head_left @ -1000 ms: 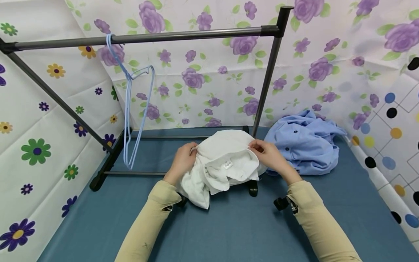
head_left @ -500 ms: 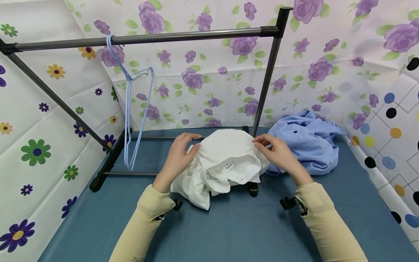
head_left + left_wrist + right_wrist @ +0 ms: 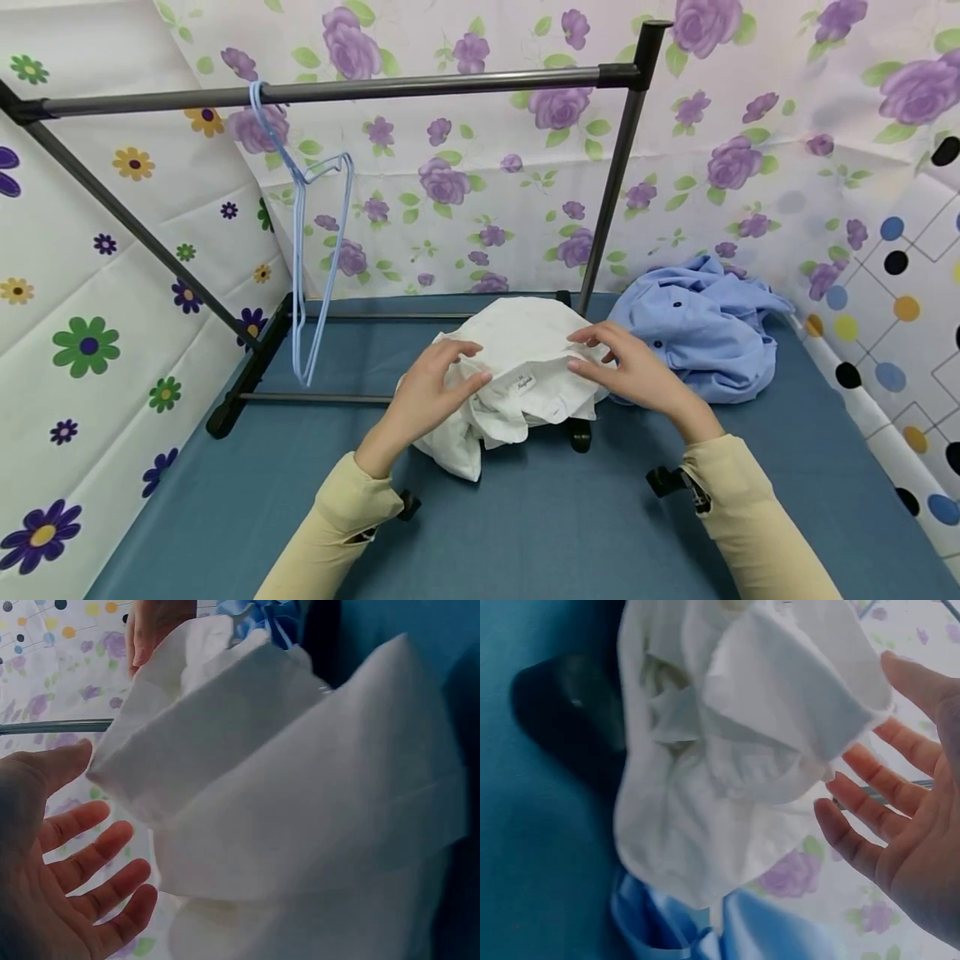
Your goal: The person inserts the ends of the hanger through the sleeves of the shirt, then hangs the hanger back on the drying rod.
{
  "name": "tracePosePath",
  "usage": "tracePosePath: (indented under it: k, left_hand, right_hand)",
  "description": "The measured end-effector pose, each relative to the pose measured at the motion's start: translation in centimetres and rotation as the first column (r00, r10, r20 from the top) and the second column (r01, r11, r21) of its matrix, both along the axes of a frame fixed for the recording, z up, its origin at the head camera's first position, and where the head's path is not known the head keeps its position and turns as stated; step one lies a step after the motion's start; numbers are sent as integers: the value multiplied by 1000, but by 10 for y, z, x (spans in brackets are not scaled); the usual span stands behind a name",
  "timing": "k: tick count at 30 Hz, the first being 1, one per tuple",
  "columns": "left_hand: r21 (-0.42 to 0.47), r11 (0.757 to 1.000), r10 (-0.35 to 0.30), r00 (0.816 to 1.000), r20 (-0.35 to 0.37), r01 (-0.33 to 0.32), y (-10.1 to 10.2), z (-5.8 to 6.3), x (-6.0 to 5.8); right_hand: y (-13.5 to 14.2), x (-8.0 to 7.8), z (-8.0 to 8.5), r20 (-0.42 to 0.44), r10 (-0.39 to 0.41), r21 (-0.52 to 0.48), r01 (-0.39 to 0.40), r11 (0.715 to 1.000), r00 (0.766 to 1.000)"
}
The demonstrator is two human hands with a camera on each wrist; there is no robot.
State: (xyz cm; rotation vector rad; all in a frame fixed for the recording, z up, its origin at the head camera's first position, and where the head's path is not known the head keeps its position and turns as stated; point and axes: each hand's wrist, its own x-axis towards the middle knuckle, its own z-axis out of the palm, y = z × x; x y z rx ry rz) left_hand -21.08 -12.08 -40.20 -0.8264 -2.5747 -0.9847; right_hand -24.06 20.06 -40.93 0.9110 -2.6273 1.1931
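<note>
Your left hand (image 3: 426,392) has its thumb and fingers apart and holds nothing; your right hand (image 3: 637,367) is the same, thumb well away from the forefinger. The white garment (image 3: 517,333) lies crumpled between your two hands and a little beyond them, its collar side turned toward you and a small label (image 3: 522,383) showing inside. In the left wrist view your left thumb tip comes right up to the edge of the cloth, with the other fingers fanned out beside it; you cannot tell there whether it touches. The right wrist view shows much the same: thumb and fingers spread around a raised fold, contact unclear.

Just past your right hand, on its outer side, the blue shirt (image 3: 697,325) sits in a loose heap, dark buttons facing up. Ahead of both hands the rack (image 3: 450,85) stands on the counter (image 3: 525,533), and one of its black feet (image 3: 580,435) pokes out from under the garment, between your hands and nearer the right. Beyond your left hand and farther left, pale blue hangers (image 3: 298,177) hang from the top rail. Behind everything, a floral sheet (image 3: 480,208) faces you.
</note>
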Motion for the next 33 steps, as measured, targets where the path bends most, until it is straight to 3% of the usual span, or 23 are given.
tracePosePath:
  k: [5,10,22,28,33]
  left_hand:
    - [-58,998,16,996,86,-11,-1,-16,7]
    - [-101,995,15,994,107,-4,-4,-27,11]
    - [-163,979,-117,992,57,125,-9,-43,9]
    - [-180,976,-127,992,1,125,-8,-46,8]
    - [-190,977,-93,996,5,92,-10,-43,7]
  right_hand:
    - [-2,1,-12,30,5,5,-5,1000,1000]
    - [-2,0,-20,21,15,-1,-15,1000,1000]
    - [-1,0,-37,94,2,-41,2,999,996]
    - [-1,0,-37,71,5,-49,-2,999,997]
    - [-2,1,-34,45,9,-51,-7,999,999]
